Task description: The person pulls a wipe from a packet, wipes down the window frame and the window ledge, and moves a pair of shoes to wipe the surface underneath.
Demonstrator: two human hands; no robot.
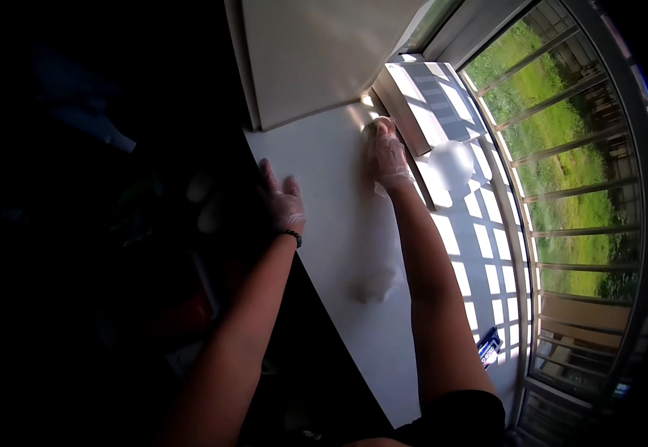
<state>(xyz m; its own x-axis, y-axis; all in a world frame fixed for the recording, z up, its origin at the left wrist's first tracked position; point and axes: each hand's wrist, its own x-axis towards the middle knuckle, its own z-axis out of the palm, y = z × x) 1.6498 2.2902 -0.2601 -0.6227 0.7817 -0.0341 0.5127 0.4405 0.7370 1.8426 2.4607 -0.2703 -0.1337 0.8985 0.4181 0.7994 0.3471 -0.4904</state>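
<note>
Deep shadow fills the room's left side, beside a white worktop (331, 194). At its left edge, the gloved left hand (285, 203) spreads its fingers; the gloved right hand (389, 154) curls, its grip unclear, just beside a pale box (412, 106), a round white object (450, 165) and a barred window (579, 190) rightward.

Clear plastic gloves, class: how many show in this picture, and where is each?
2. One glove is on the left hand, at the edge of the white counter; the other is on the right hand, nearer the window. More may be hidden in the darkness.
</note>
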